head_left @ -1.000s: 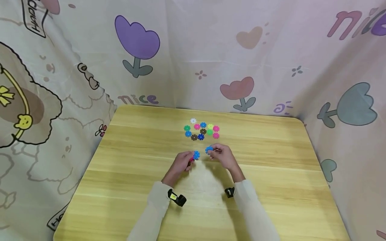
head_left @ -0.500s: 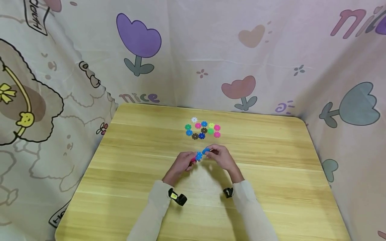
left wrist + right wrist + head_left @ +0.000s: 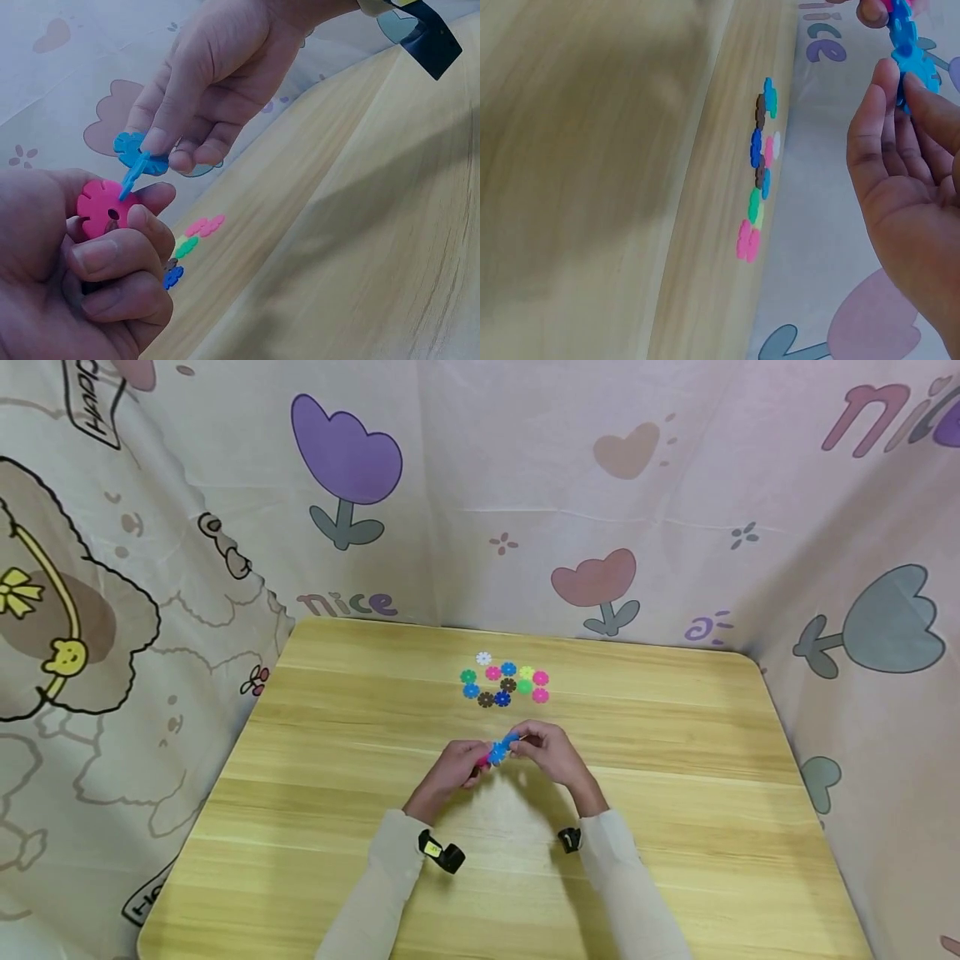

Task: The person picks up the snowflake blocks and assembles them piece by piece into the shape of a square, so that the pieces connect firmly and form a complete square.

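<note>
– Behind the work: pale, soft-looking fabric backdrop [image 3: 465,452] printed with tulips, lightly creased. Below: broad, flat table [image 3: 675,793] in yellow wood grain. Trouble at that scale?

– Minor. Smooth-looking top, so likely a skid after any drop. Hands?

– Bare left hand [image 3: 453,764], curled fingers, occupied. Bare right hand [image 3: 553,752], narrow thumb-and-finger pinch. Both raised over mid-table, close together. Main worry: twisting out of line from uneven pushing, then popping the joint apart.

– Loose stock?

– Past the hands: cluster of thin, multicoloured, flower-shaped plastic discs [image 3: 524,687], near one another, some touching. Could get knocked about by a careless forward reach.

– And in hand?

– In the left: pink flower-shaped plastic disc [image 3: 97,206], round centre hole [image 3: 113,214], notched rim. Meeting its rim edge-on: bright blue flower-shaped plastic disc [image 3: 135,176]. In the right: second blue flower-shaped disc [image 3: 129,144], crossing the first at an angle.

– Seated?

– Cannot tell; notches hidden at the contact. Half-seated, could slip off on release. Forced askew, could bend a petal. Thin, stiff-looking plastic, so little edge to grip.
</note>
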`<state>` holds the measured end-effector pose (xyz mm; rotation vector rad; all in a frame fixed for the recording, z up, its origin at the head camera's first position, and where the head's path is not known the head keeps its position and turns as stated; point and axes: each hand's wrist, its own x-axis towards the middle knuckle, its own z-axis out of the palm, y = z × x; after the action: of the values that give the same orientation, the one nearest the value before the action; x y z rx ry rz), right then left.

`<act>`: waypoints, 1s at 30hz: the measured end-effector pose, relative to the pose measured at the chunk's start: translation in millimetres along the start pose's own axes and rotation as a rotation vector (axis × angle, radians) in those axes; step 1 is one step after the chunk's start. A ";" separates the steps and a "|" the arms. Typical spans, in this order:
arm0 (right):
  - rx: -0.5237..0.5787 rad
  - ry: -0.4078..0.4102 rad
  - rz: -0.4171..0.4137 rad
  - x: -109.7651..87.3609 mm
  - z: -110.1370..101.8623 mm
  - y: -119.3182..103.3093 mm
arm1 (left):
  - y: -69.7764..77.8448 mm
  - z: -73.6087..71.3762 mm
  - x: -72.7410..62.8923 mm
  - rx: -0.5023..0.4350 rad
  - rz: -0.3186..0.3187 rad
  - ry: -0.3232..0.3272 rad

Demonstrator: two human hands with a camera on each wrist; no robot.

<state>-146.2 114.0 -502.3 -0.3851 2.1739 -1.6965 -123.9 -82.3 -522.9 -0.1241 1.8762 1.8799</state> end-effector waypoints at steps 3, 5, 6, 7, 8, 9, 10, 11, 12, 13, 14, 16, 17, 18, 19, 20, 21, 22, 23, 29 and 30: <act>0.008 0.009 0.014 0.1 0.2 -2.2 | 0.2 -0.6 -0.1 -0.008 0.001 -0.008; -0.002 0.007 0.016 -1.7 0.2 -7.6 | 0.5 -1.1 -0.5 -0.011 0.001 -0.010; -0.008 0.004 0.013 -3.3 0.2 -11.9 | 0.6 -1.2 -0.6 -0.013 0.001 -0.012; -0.014 0.001 0.012 -4.7 0.2 -16.1 | 0.8 -1.3 -0.8 -0.015 -0.001 -0.013; -0.022 -0.001 0.009 -6.2 0.1 -20.2 | 0.9 -1.2 -1.1 -0.018 -0.004 -0.013; -0.031 -0.002 0.011 -7.7 0.2 -24.7 | 1.1 -1.0 -1.3 -0.023 -0.008 -0.012; -0.044 -0.005 0.007 -9.2 0.2 -28.7 | 1.4 -0.6 -1.6 -0.024 -0.010 -0.010; -0.055 -0.009 0.001 -10.6 0.3 -32.4 | 1.7 -0.2 -1.9 -0.019 -0.008 -0.011; -0.066 -0.008 0.000 -10.6 0.4 -32.7 | 1.8 0.4 -1.9 -0.019 -0.006 -0.012; -0.077 -0.006 -0.003 -10.4 0.7 -32.5 | 2.0 1.0 -1.9 -0.019 -0.005 -0.011; -0.089 -0.004 -0.010 -10.7 0.7 -32.7 | 2.2 1.6 -1.8 -0.018 -0.002 -0.012; -0.101 0.000 -0.023 -9.5 1.1 -28.9 | 2.5 2.5 -1.3 -0.017 0.003 -0.012; -0.103 0.004 -0.025 -7.7 1.1 -24.5 | 2.5 2.7 -1.0 -0.017 0.004 -0.013; -0.104 0.010 -0.027 -5.8 1.0 -19.6 | 2.6 2.8 -0.7 -0.020 0.001 -0.012; -0.105 0.014 -0.030 -3.8 0.9 -15.1 | 2.8 2.8 -0.6 -0.017 0.002 -0.014; -0.106 0.018 -0.031 -1.8 0.7 -10.6 | 2.7 2.5 -0.4 -0.017 0.001 -0.023; -0.110 0.021 -0.028 0.3 0.3 -5.8 | 2.6 2.0 -0.3 -0.017 0.002 -0.036; -0.109 0.024 -0.022 2.4 0.0 -1.0 | 2.8 1.6 -0.5 -0.016 0.000 -0.049; -0.113 0.027 -0.023 3.1 -0.3 0.3 | 3.1 1.1 -0.8 -0.010 0.002 -0.067; -0.139 0.002 -0.033 3.7 -3.2 0.9 | 1.6 -1.8 -1.7 0.040 0.038 -0.182; -0.149 -0.003 -0.036 3.8 -4.0 1.4 | 0.7 -2.0 -1.6 0.047 0.045 -0.190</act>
<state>-151.3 116.2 -503.2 -0.4679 2.3117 -1.5551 -123.3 -84.6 -521.8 0.1100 1.8052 1.8069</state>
